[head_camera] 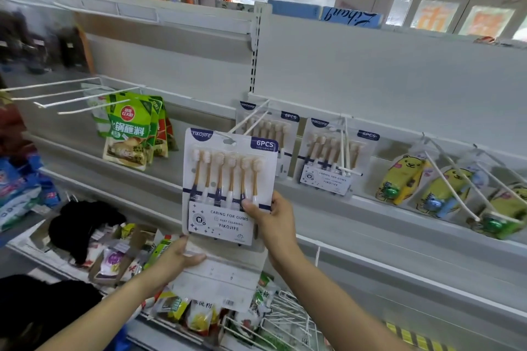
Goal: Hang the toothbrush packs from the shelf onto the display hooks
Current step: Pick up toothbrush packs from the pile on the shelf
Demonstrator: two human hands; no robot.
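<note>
My right hand [273, 219] grips the lower right corner of a white and navy toothbrush pack [225, 179], held upright with its hang hole at the tip of a white display hook [248, 121]. Another toothbrush pack [271, 125] hangs further back on that hook. My left hand [178, 258] holds a stack of more packs [219, 279] below, back sides facing me. To the right, a hung toothbrush pack [328, 157] sits on a second hook [345, 145].
Empty white hooks [71, 97] stick out at the left above green sauce pouches [134, 131]. Yellow bear-shaped kids' packs [445, 188] hang on hooks at the right. Below lies a shelf of mixed packets [119, 253], black cloth [79, 225] and loose wire hooks [285, 319].
</note>
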